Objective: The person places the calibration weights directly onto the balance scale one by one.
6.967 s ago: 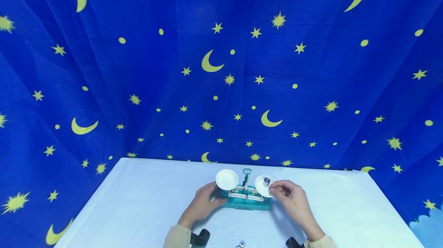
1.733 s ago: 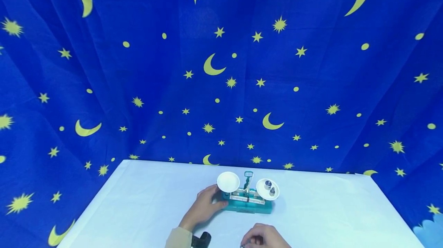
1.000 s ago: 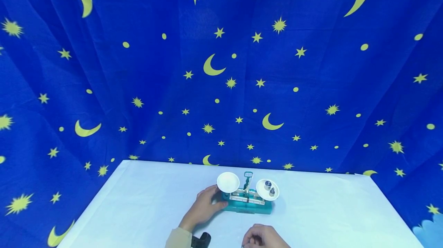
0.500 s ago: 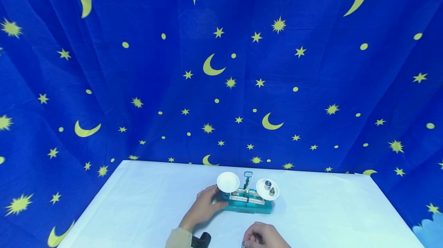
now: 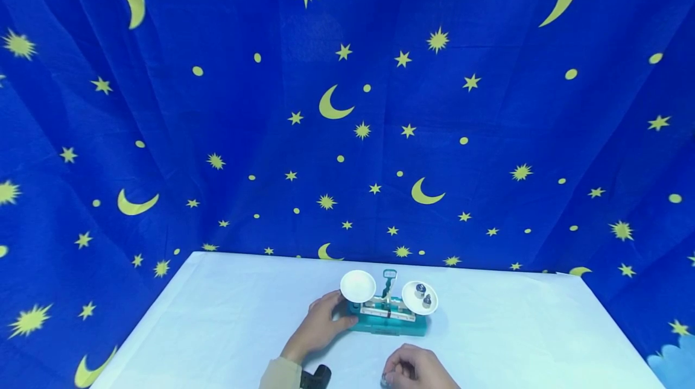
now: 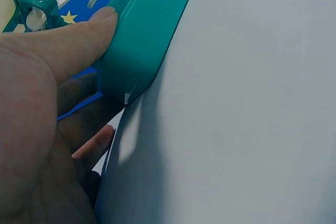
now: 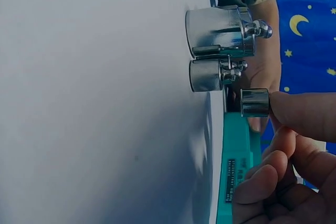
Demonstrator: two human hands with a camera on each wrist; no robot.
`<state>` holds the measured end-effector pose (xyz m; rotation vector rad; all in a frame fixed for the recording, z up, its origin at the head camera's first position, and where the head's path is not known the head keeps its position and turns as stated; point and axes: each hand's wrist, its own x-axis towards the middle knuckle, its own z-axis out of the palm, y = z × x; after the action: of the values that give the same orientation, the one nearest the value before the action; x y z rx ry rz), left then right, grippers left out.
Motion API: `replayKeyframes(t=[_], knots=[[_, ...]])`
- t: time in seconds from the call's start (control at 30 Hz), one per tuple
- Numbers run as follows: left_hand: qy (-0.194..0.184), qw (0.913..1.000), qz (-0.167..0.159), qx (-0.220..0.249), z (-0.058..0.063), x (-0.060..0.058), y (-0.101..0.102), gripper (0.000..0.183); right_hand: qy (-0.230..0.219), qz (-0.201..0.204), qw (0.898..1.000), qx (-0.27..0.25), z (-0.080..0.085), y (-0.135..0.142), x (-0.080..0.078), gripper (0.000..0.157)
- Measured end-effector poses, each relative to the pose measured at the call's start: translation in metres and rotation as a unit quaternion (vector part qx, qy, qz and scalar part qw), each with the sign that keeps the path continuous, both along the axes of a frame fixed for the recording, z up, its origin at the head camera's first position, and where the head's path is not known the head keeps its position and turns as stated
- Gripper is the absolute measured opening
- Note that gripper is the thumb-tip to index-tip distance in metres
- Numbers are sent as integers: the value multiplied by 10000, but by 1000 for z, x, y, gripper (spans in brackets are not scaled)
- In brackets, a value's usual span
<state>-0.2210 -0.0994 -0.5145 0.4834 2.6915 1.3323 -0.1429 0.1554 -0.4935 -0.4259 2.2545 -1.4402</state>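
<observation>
A green balance scale [image 5: 388, 325] with two white pans stands on the table. Its left pan [image 5: 358, 286] is bare, while two metal weights [image 5: 423, 295] sit in the right pan [image 5: 431, 289]. My left hand [image 5: 320, 325] grips the left end of the base; in the left wrist view the thumb [image 6: 89, 32] lies on the green base [image 6: 144, 30] and the fingers reach along its side. At the lower edge of the head view, my right hand [image 5: 415, 368] pinches a small cylindrical metal weight [image 7: 254, 102] between thumb and fingers, apart from the other weights.
In the right wrist view a large metal weight [image 7: 212, 32] and smaller weights [image 7: 205, 75] stand close together on the white tabletop [image 7: 105, 98]. A blue curtain [image 5: 347, 105] with yellow stars and moons hangs behind the table.
Since seven seconds ago, a second weight lies in the right pan and my right hand has come back toward me. Lately it has shifted slightly right, pinching a weight. My left hand stays put.
</observation>
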Motion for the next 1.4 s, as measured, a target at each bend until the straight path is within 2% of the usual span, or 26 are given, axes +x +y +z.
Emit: replayKeyframes(t=[0.43,0.73,0.97,1.4], knots=[[-13,10000,4,-48,-1,-1,0,70,163,-171,9997,119,4,2,-1,11],[28,10000,7,-74,-2,-1,-1,69,183,-237,9996,14,11,4,-4,8],[77,9999,-3,-105,1,0,0,69,606,-298,9977,38,15,5,-6,10],[61,10000,-53,-43,-1,0,0,69,1099,-603,9921,58,21,8,-6,8]])
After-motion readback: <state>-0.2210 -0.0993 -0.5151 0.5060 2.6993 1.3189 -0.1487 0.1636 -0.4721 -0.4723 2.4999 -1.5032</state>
